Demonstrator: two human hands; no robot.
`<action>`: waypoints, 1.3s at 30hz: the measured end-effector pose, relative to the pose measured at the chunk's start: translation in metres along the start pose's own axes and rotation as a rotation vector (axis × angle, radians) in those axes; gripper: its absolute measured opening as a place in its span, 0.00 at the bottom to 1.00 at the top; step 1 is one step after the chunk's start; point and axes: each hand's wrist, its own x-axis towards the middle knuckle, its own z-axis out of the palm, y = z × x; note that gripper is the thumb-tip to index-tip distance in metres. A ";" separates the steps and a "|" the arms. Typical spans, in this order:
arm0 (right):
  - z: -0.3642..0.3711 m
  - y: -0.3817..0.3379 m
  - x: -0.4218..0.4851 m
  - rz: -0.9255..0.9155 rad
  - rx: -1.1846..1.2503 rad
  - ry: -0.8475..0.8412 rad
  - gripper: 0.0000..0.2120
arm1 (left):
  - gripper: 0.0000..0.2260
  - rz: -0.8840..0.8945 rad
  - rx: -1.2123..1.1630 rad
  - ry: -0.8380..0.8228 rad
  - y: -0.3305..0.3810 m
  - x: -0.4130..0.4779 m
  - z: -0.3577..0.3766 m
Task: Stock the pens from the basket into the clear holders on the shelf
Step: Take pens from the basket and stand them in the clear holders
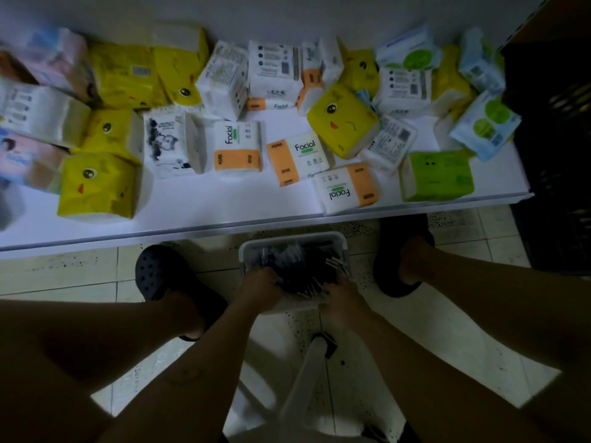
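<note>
The pens [300,266] lay heaped in the basket [342,247], a small pale tub set on the tiled floor [80,273] just below the front edge of the shelf [224,203]. They showed as a dark, tangled pile of thin barrels with lighter tips, too dim to count or to tell their colour. Both hands were down in the basket: the left hand [260,284] sat at the near left side of the pile with its fingers curled into the pens, and the right hand [340,298] at the near right side, fingers closed over a cluster of barrels. Each seemed to be gathering a bundle, though how many pens either held I could not tell.

Pens of this sort are probably light, stiff and smooth, so a loose fistful would likely slip and fan out; a firm wrap around the middle of a bundle, barrels lined up the same way, looks the safer hold.

To either side of the basket stood the person's feet in dark clogs. Beyond it, the white shelf carried scattered tissue packs [238,145], yellow, orange-banded, green and pale blue, some upright and some tipped over. No clear holders were visible on it. To the right of the shelf stood a dark crate [556,139].
</note>
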 end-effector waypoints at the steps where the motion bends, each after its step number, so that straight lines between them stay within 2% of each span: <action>1: 0.000 0.002 0.000 0.004 -0.017 -0.022 0.26 | 0.14 0.021 0.035 -0.021 0.000 0.004 0.001; 4: -0.001 0.003 -0.002 0.008 -0.080 -0.070 0.31 | 0.17 0.063 0.157 -0.099 -0.001 0.016 0.004; 8: -0.003 0.003 -0.004 0.013 -0.116 -0.092 0.31 | 0.21 0.035 0.323 -0.229 -0.016 0.026 0.015; 13: -0.004 -0.002 -0.006 0.025 -0.121 -0.150 0.32 | 0.28 0.018 0.523 -0.263 -0.041 0.044 0.032; 17: -0.004 -0.002 -0.006 0.024 -0.160 -0.169 0.28 | 0.24 0.010 0.613 -0.285 -0.026 0.024 0.022; 22: 0.001 -0.003 -0.004 0.057 -0.127 -0.178 0.36 | 0.21 -0.027 0.584 -0.330 -0.028 0.024 0.031; 26: 0.004 -0.010 -0.004 0.096 -0.042 -0.111 0.30 | 0.23 -0.042 0.565 -0.351 -0.029 0.025 0.036; 30: -0.002 -0.007 -0.006 0.104 -0.094 -0.071 0.21 | 0.23 0.001 0.625 -0.322 -0.030 0.025 0.036; 34: -0.007 -0.008 -0.006 0.159 -0.051 0.001 0.16 | 0.13 0.034 0.524 -0.276 -0.028 0.026 0.033; 39: -0.021 -0.017 -0.011 0.214 0.001 0.174 0.09 | 0.09 0.072 0.354 -0.102 -0.017 0.018 0.023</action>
